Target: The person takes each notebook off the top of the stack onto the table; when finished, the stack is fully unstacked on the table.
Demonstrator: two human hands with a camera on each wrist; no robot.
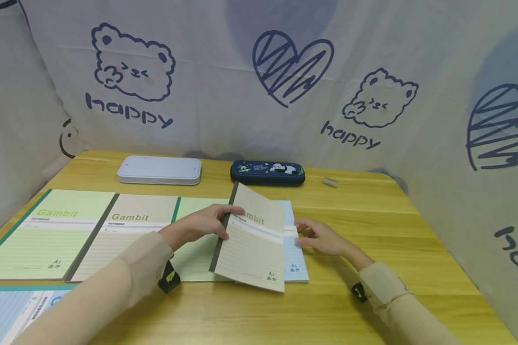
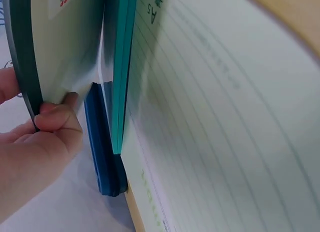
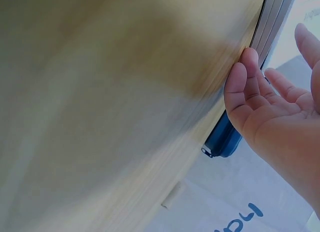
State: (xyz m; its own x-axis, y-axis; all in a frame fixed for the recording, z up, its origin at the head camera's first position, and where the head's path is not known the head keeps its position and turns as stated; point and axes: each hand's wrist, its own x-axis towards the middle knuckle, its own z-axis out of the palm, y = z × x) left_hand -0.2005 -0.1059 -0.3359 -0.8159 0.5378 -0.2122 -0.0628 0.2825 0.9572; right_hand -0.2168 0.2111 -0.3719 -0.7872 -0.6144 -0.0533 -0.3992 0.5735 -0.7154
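Observation:
In the head view my left hand (image 1: 198,225) pinches a beige Gambit notebook (image 1: 252,249) by its dark spine. That notebook is tilted, raised over a blue notebook (image 1: 294,249) whose right strip shows. The left wrist view has the thumb and fingers (image 2: 55,117) on the spine, beside teal spines (image 2: 122,66) of stacked notebooks. My right hand (image 1: 323,237) is at the blue notebook's right edge, fingers loosely bent. From the right wrist, the fingertips (image 3: 250,56) lie close against the stack's page edges (image 3: 272,26); contact is hard to tell.
Left of the stack lie a green notebook (image 1: 198,258), a beige notebook (image 1: 108,254) and another green notebook (image 1: 30,249). A blue notebook (image 1: 13,311) is at the near left. Behind are a white case (image 1: 159,170), a navy panda pencil case (image 1: 267,173) and a small tan block (image 1: 330,182).

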